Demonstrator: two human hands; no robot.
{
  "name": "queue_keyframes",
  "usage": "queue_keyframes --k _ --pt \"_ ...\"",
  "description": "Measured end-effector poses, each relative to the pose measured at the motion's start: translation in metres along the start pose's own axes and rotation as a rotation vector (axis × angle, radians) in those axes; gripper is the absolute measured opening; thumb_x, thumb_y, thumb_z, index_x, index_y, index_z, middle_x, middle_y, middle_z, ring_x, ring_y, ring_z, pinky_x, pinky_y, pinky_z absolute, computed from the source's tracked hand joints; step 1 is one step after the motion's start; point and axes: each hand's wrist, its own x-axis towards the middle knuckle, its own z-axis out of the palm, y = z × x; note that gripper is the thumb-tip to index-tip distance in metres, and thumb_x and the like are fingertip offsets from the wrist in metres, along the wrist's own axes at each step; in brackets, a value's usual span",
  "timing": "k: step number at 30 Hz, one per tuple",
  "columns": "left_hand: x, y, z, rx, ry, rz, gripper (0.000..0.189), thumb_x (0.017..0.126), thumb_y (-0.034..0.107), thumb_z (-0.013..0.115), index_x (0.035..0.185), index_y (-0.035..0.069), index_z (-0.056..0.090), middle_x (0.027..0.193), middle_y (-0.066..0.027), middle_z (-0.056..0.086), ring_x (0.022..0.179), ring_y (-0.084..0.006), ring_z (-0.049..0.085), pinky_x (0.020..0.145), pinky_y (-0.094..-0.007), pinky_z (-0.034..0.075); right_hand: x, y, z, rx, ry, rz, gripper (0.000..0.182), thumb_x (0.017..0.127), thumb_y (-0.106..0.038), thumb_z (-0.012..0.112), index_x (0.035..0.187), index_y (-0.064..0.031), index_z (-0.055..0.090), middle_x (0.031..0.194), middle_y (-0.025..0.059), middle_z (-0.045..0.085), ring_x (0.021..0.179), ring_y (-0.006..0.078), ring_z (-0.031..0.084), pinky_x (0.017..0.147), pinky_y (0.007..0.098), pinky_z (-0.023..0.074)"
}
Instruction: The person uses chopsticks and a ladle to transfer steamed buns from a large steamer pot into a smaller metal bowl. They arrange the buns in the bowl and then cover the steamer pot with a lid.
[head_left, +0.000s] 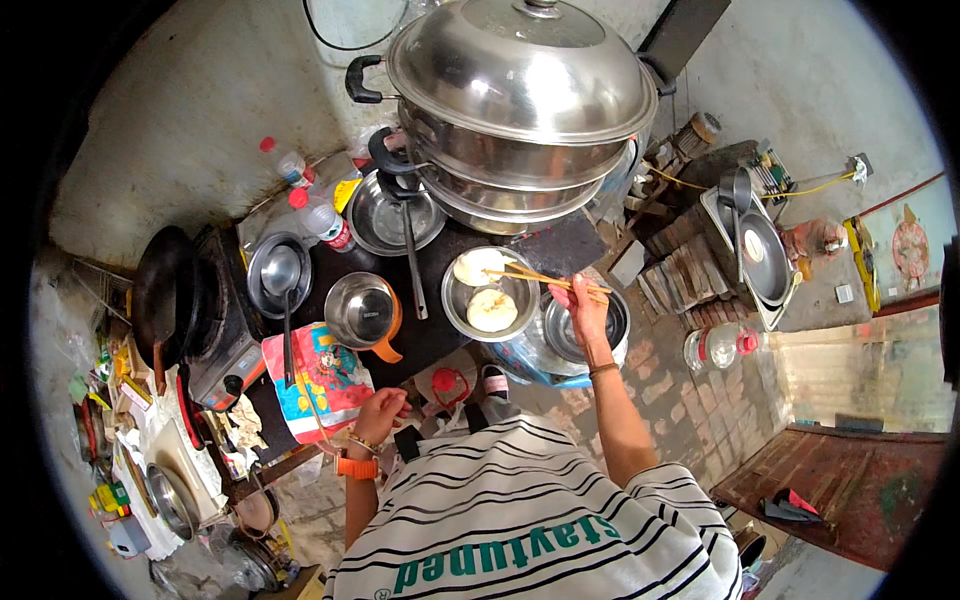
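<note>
My right hand (583, 311) holds a pair of wooden chopsticks (544, 278), whose tips reach the upper of two white buns (480, 268) in a stainless steel bowl. The lower bun (492, 310) lies beside it, against the near part of the bowl (459, 319). My left hand (381, 415) is held near my body, fingers loosely curled, with no object visible in it. Behind the bowl stands a large lidded steel steamer (517, 82) with stacked tiers. An orange-handled steel pot (363, 310) is left of the bowl.
On the left are a ladle (282, 271) in a metal bowl, a colourful cloth (311, 390), a dark wok (165, 292) and a stove (229, 371). Plastic bottles (322, 219) stand behind. Another metal basin (559, 330) is under my right forearm, and a large plastic bottle (716, 347) is further right.
</note>
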Motion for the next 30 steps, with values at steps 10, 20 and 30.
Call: queue_keyframes --k 10,20,30 --pt "0.003 -0.006 -0.004 0.019 0.004 -0.03 0.029 0.091 0.03 0.051 0.103 0.005 0.056 0.084 -0.004 0.064 0.072 -0.0102 0.06 0.059 -0.0238 0.049 -0.022 -0.045 -0.012 -0.228 0.076 -0.029 0.028 0.091 -0.026 0.053 0.089 0.0017 0.051 0.076 0.0143 0.061 0.064 0.0231 0.065 0.056 0.0313 0.0558" --pt "0.06 0.033 0.059 -0.177 -0.208 -0.024 0.021 0.091 0.02 0.053 0.1 0.0 0.054 0.082 -0.0087 0.064 0.068 -0.014 0.062 0.058 -0.0249 0.052 -0.012 -0.03 0.014 -0.495 0.076 -0.099 0.036 0.092 -0.032 0.05 0.079 0.0022 0.052 0.062 0.0069 0.054 0.047 0.0153 0.059 0.04 0.0256 0.0486" --pt "0.126 0.04 0.125 -0.496 0.088 -0.132 0.017 0.089 0.01 0.05 0.099 -0.004 0.048 0.093 -0.0199 0.063 0.081 -0.0271 0.066 0.065 -0.0332 0.058 -0.013 -0.034 0.002 -0.364 0.097 -0.005 0.036 0.092 -0.032 0.05 0.077 0.0013 0.052 0.062 0.0079 0.055 0.045 0.0181 0.058 0.039 0.0274 0.0486"
